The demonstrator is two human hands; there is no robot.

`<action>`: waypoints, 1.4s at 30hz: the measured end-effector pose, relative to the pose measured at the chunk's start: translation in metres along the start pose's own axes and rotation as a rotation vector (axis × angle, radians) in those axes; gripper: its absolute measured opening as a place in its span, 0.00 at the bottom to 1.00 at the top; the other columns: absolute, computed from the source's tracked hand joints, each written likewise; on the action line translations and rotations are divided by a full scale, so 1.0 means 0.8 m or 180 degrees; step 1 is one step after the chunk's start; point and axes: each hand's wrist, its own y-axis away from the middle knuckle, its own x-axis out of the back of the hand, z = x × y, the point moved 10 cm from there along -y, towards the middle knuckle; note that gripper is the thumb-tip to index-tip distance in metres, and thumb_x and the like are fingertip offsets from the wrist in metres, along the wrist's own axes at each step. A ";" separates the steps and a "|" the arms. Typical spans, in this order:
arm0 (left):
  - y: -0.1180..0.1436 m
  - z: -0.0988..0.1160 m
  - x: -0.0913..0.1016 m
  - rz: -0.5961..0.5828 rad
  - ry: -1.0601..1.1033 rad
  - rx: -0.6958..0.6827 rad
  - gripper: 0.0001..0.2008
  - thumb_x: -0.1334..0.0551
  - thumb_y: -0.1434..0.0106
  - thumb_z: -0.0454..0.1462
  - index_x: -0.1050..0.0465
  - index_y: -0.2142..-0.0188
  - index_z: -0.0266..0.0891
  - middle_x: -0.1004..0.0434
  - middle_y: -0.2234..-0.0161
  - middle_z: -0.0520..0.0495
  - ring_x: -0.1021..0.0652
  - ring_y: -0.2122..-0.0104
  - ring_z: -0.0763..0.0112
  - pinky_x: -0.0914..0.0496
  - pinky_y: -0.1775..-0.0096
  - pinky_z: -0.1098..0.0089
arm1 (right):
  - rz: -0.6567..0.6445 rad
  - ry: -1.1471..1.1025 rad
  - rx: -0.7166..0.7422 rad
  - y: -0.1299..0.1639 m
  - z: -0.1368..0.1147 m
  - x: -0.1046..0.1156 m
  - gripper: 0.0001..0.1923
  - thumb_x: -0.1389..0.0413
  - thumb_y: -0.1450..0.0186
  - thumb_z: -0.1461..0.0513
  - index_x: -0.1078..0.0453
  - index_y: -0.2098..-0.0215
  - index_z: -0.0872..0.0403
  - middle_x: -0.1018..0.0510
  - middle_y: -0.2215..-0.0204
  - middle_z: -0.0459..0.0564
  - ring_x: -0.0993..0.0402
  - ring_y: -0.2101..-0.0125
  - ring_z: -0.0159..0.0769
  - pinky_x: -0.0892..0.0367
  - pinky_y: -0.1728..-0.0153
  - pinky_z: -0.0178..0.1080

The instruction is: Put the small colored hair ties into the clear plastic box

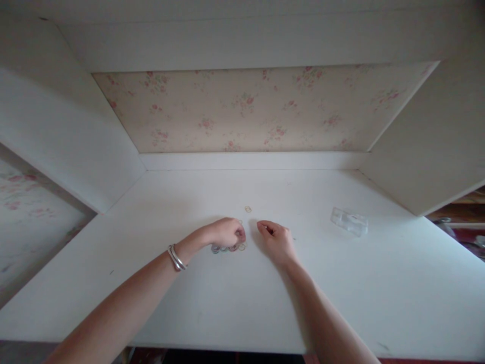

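Note:
My left hand [228, 232], with silver bangles [177, 258] at its wrist, is closed, thumb and fingertips pressed together low over the table. Partly hidden beneath it is a group of small round items [223, 249], perhaps a box with round compartments. A thin yellowish ring [242, 247] lies just below its fingertips. To the right, my right hand [276, 239] is curled with thumb and forefinger together; anything between them is too small to see. More thin yellowish rings [248, 209] lie on the table beyond both hands.
A clear plastic case [349, 221] lies at the right on the white tabletop [197, 303]. White side panels [424, 141] and a flowered back wall [227, 111] enclose the table's far side. A small dark sliver [111, 272] lies at the left.

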 end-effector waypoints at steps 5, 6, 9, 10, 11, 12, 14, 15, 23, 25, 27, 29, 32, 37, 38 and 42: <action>-0.010 -0.006 -0.012 -0.0383 -0.0201 0.0285 0.15 0.47 0.57 0.29 0.24 0.72 0.37 0.24 0.80 0.48 0.26 0.79 0.70 0.37 0.80 0.75 | 0.0003 0.0031 0.0082 -0.003 0.001 -0.003 0.17 0.52 0.37 0.53 0.23 0.66 0.51 0.22 0.75 0.45 0.32 0.76 0.31 0.41 0.73 0.32; -0.011 -0.006 -0.014 -0.0453 -0.0280 0.0310 0.16 0.47 0.58 0.29 0.24 0.72 0.36 0.24 0.79 0.48 0.26 0.79 0.70 0.37 0.80 0.76 | 0.0004 0.0051 0.0092 -0.003 0.002 -0.003 0.17 0.52 0.37 0.53 0.23 0.66 0.51 0.22 0.75 0.45 0.32 0.76 0.31 0.41 0.73 0.32; -0.011 -0.003 -0.013 -0.0511 -0.0566 0.0321 0.14 0.46 0.59 0.28 0.25 0.75 0.36 0.24 0.79 0.48 0.27 0.79 0.71 0.38 0.80 0.75 | 0.0002 0.0095 0.0121 -0.005 0.002 -0.004 0.17 0.52 0.37 0.53 0.23 0.66 0.51 0.22 0.75 0.46 0.32 0.76 0.31 0.41 0.73 0.32; -0.011 -0.001 -0.012 -0.0509 -0.0640 0.0323 0.12 0.46 0.59 0.28 0.25 0.76 0.36 0.24 0.80 0.47 0.27 0.80 0.71 0.39 0.80 0.75 | -0.0002 0.0102 0.0129 -0.005 0.002 -0.004 0.17 0.52 0.37 0.53 0.23 0.66 0.51 0.22 0.75 0.46 0.32 0.76 0.31 0.41 0.72 0.32; -0.010 -0.001 -0.012 -0.0505 -0.0684 0.0327 0.11 0.46 0.59 0.28 0.26 0.78 0.36 0.25 0.80 0.47 0.28 0.80 0.71 0.39 0.80 0.75 | -0.0007 0.0106 0.0130 -0.005 0.002 -0.005 0.17 0.52 0.37 0.53 0.23 0.66 0.51 0.22 0.75 0.45 0.32 0.76 0.31 0.41 0.72 0.32; -0.010 0.000 -0.011 -0.0496 -0.0704 0.0337 0.10 0.45 0.59 0.29 0.26 0.78 0.36 0.25 0.81 0.47 0.28 0.81 0.71 0.40 0.81 0.75 | -0.0009 0.0106 0.0122 -0.005 0.002 -0.004 0.17 0.52 0.37 0.53 0.23 0.66 0.51 0.22 0.75 0.45 0.32 0.76 0.31 0.41 0.72 0.32; -0.008 0.000 -0.009 -0.0470 -0.0691 0.0366 0.09 0.45 0.57 0.29 0.26 0.78 0.35 0.25 0.81 0.47 0.29 0.82 0.72 0.40 0.81 0.75 | -0.0002 0.0096 0.0096 -0.005 0.003 -0.004 0.17 0.52 0.37 0.54 0.23 0.67 0.51 0.22 0.75 0.45 0.31 0.76 0.31 0.40 0.72 0.32; -0.007 0.000 -0.009 -0.0451 -0.0679 0.0377 0.09 0.45 0.57 0.29 0.25 0.78 0.36 0.25 0.80 0.47 0.29 0.82 0.72 0.40 0.81 0.75 | 0.0006 0.0090 0.0092 -0.004 0.003 -0.003 0.17 0.52 0.37 0.54 0.23 0.67 0.51 0.22 0.75 0.45 0.31 0.76 0.31 0.40 0.72 0.32; 0.000 -0.002 0.018 0.0108 -0.0549 0.0021 0.11 0.44 0.46 0.36 0.24 0.77 0.36 0.26 0.81 0.49 0.31 0.82 0.73 0.38 0.76 0.73 | 0.0013 0.0040 0.0026 -0.005 0.006 -0.003 0.16 0.51 0.37 0.53 0.23 0.66 0.50 0.22 0.75 0.45 0.31 0.76 0.31 0.40 0.73 0.33; 0.010 -0.008 0.038 0.0556 -0.0360 -0.0187 0.13 0.44 0.43 0.40 0.24 0.73 0.36 0.23 0.75 0.48 0.27 0.76 0.70 0.36 0.70 0.72 | 0.0003 0.0053 0.0052 -0.003 0.004 -0.003 0.16 0.51 0.37 0.53 0.23 0.66 0.51 0.22 0.75 0.46 0.31 0.76 0.32 0.40 0.73 0.33; 0.027 -0.028 0.053 0.0901 0.0045 -0.0186 0.15 0.45 0.41 0.44 0.24 0.67 0.37 0.21 0.68 0.47 0.25 0.70 0.68 0.35 0.66 0.72 | -0.0091 0.0049 0.0196 0.002 -0.005 -0.006 0.16 0.51 0.36 0.54 0.23 0.65 0.52 0.22 0.74 0.47 0.31 0.76 0.31 0.40 0.74 0.33; 0.049 -0.056 0.063 0.1214 0.0310 -0.0009 0.17 0.46 0.40 0.47 0.25 0.68 0.37 0.23 0.69 0.48 0.26 0.69 0.67 0.35 0.66 0.72 | -0.0401 0.0045 0.0573 0.013 -0.025 -0.017 0.15 0.51 0.36 0.55 0.24 0.64 0.52 0.23 0.73 0.47 0.32 0.77 0.30 0.40 0.74 0.32; 0.084 -0.096 0.066 0.1577 0.0696 0.0280 0.19 0.46 0.39 0.49 0.26 0.68 0.36 0.25 0.71 0.49 0.28 0.69 0.67 0.37 0.68 0.72 | -0.0974 0.0270 0.1267 0.035 -0.057 -0.038 0.12 0.49 0.36 0.57 0.24 0.64 0.50 0.25 0.76 0.45 0.35 0.78 0.28 0.41 0.75 0.31; 0.114 -0.133 0.057 0.1657 0.1518 0.0623 0.19 0.44 0.40 0.50 0.27 0.63 0.38 0.33 0.78 0.55 0.37 0.79 0.75 0.46 0.76 0.74 | -0.1107 0.0833 0.1715 0.047 -0.071 -0.050 0.11 0.51 0.34 0.58 0.25 0.62 0.46 0.26 0.75 0.43 0.33 0.74 0.28 0.41 0.70 0.33; 0.115 -0.133 0.056 0.1606 0.1575 0.0637 0.19 0.43 0.41 0.50 0.27 0.63 0.38 0.34 0.78 0.55 0.38 0.79 0.75 0.47 0.76 0.74 | -0.1122 0.0906 0.1765 0.047 -0.071 -0.052 0.11 0.51 0.33 0.58 0.26 0.62 0.46 0.26 0.74 0.43 0.32 0.73 0.28 0.41 0.68 0.33; 0.108 -0.128 0.058 0.1494 0.1588 0.0519 0.16 0.42 0.41 0.48 0.26 0.64 0.38 0.29 0.75 0.53 0.33 0.75 0.73 0.43 0.72 0.73 | -0.1131 0.1074 0.1768 0.048 -0.067 -0.057 0.11 0.51 0.33 0.58 0.26 0.64 0.46 0.26 0.74 0.42 0.32 0.72 0.29 0.41 0.67 0.34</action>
